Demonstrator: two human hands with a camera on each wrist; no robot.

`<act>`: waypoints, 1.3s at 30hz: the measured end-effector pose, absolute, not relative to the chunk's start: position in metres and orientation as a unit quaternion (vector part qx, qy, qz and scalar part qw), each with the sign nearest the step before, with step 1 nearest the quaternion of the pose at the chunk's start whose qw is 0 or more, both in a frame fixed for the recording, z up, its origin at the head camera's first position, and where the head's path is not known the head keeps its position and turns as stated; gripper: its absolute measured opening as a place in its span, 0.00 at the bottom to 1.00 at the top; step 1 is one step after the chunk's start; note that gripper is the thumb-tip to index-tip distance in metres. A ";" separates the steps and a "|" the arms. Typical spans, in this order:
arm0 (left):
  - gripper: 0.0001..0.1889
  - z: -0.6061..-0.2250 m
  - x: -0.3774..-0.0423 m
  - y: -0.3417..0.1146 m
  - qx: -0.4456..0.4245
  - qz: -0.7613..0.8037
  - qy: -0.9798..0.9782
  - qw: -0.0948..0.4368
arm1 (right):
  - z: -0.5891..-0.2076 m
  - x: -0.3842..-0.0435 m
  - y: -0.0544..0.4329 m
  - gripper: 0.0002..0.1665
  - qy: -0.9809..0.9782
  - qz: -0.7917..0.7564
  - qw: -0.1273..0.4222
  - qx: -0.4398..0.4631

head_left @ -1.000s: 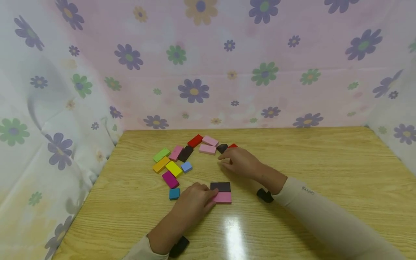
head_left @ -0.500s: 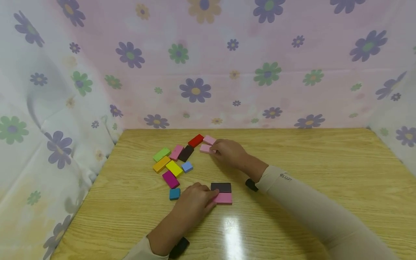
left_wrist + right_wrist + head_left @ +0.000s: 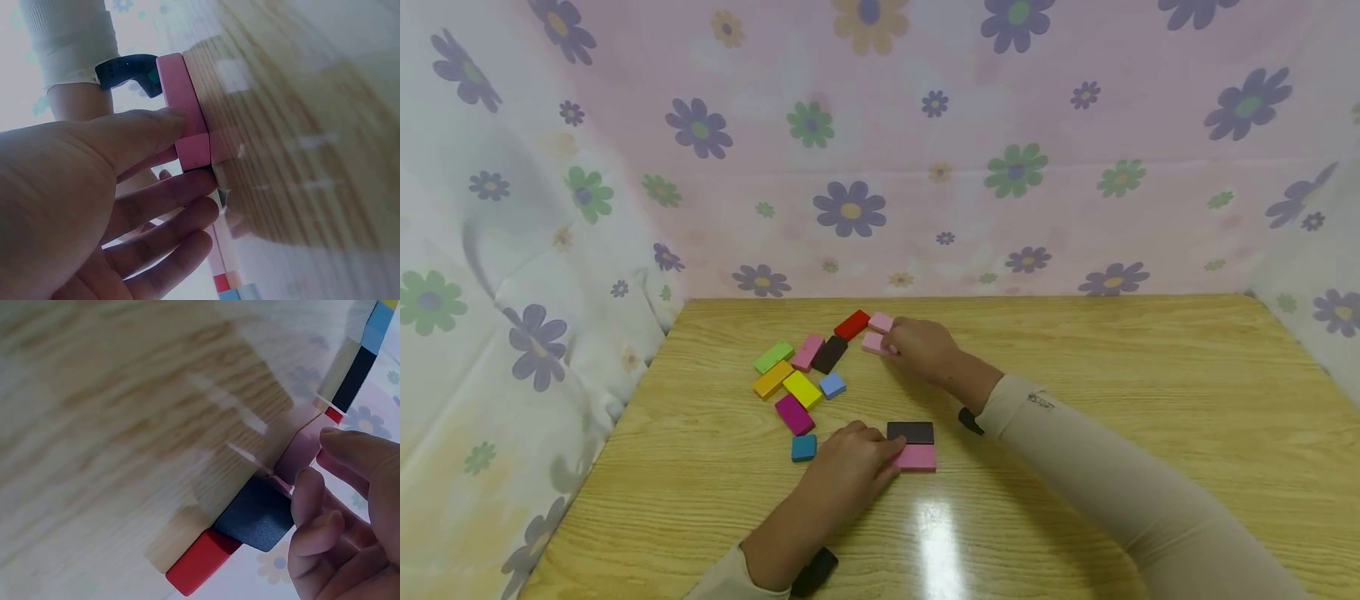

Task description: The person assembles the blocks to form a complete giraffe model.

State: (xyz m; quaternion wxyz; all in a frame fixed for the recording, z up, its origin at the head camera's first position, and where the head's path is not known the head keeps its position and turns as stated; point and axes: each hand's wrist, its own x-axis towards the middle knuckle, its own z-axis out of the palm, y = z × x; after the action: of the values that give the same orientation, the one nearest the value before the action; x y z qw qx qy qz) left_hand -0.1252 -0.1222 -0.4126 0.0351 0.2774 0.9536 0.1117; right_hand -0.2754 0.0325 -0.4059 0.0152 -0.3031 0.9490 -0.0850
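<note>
Light pink block (image 3: 873, 342) sits near the far edge of the table (image 3: 1075, 375), a bit left of the middle. My right hand (image 3: 921, 350) pinches its right end, with the thumb on one side and a finger on the other. Another pale pink block (image 3: 880, 322) lies just behind it, closer to that edge, and my fingers cover part of it. From my right wrist, I see a dark block (image 3: 256, 515) touching a little red block (image 3: 200, 565), both right by this hand.

My left hand (image 3: 850, 467) holds the left end of a bright pink block (image 3: 917, 457), farther from the far edge. A black block (image 3: 912, 432) lies snug along its far side.

More blocks are on the left part of the table. A lime block (image 3: 774, 357) and an orange block (image 3: 773, 380) are closest to the left edge. A yellow block (image 3: 802, 389) and a purple block (image 3: 794, 414) come next, and a teal block (image 3: 804, 447) is just beside my left hand.
</note>
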 end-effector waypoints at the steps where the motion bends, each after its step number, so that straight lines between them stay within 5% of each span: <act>1: 0.17 -0.413 -0.125 -0.122 0.277 0.112 0.954 0.034 | -0.406 -0.276 0.032 0.08 0.950 -0.080 0.015 -0.301; 27: 0.16 -0.413 -0.124 -0.121 0.286 0.122 0.950 0.030 | -0.402 -0.277 0.028 0.17 0.957 -0.078 0.043 -0.275; 39: 0.17 -0.413 -0.124 -0.121 0.281 0.123 0.951 0.039 | -0.389 -0.251 0.065 0.20 0.944 -0.124 -0.003 -0.305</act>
State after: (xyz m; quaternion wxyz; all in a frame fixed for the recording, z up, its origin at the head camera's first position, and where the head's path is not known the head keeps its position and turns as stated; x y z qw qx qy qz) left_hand -0.1241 -0.1210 -0.4127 0.0386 0.2813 0.9509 0.1234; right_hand -0.2512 0.0648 -0.3890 -0.0027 -0.3054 0.9441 -0.1238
